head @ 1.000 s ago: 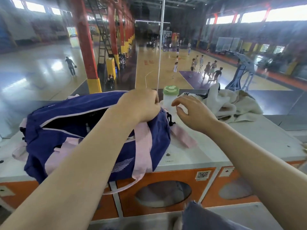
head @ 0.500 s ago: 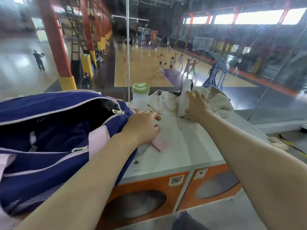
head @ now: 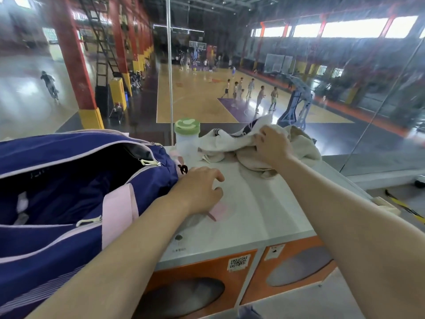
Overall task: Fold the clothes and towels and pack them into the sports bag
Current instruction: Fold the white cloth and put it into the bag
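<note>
Behind glass overlooking a basketball court, the white surface carries the unzipped sports bag at left. The right hand grips unfolded towels upper centre with curled fingers; the left hand rests spread beside the bag, so folding seems barely begun.

We're up behind a glass wall looking down on a shiny wooden basketball court with red pillars along the left, a hoop stand, and bright high windows. The white countertop sits over orange cabinet fronts.
</note>
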`<state>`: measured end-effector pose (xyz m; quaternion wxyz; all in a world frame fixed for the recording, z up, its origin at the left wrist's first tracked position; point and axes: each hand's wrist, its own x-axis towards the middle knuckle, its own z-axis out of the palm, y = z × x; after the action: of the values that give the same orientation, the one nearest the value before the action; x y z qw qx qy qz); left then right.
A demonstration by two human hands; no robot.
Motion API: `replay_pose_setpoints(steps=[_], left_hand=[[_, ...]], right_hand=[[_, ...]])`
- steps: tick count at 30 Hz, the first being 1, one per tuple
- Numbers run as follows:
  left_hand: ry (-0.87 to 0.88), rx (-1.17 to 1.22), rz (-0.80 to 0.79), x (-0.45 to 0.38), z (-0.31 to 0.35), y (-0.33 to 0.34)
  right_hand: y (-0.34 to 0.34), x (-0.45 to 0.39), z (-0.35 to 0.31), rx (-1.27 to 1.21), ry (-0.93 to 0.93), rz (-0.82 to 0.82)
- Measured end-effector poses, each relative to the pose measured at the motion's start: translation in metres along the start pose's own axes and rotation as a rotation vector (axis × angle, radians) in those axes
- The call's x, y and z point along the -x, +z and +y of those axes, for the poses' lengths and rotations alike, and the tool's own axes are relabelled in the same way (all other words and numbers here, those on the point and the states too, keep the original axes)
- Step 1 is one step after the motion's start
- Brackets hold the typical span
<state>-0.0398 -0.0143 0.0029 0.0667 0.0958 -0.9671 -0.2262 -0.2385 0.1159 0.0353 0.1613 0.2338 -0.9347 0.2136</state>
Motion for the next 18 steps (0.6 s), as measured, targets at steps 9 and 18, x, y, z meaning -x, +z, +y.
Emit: replay_pose_setpoints(steps=[9, 18], left_hand=[[-0.194, 0.625, 0.029, 0.004, 0.029, 0.02], [-0.449, 2.038, -0.015, -0.016, 0.061, -0.015]], right_hand=[[-0.107, -0.001, -0.054, -1.122, 0.268, -0.077], [-0.154, 0.033, -0.066, -1.371, 0.151, -0.031]])
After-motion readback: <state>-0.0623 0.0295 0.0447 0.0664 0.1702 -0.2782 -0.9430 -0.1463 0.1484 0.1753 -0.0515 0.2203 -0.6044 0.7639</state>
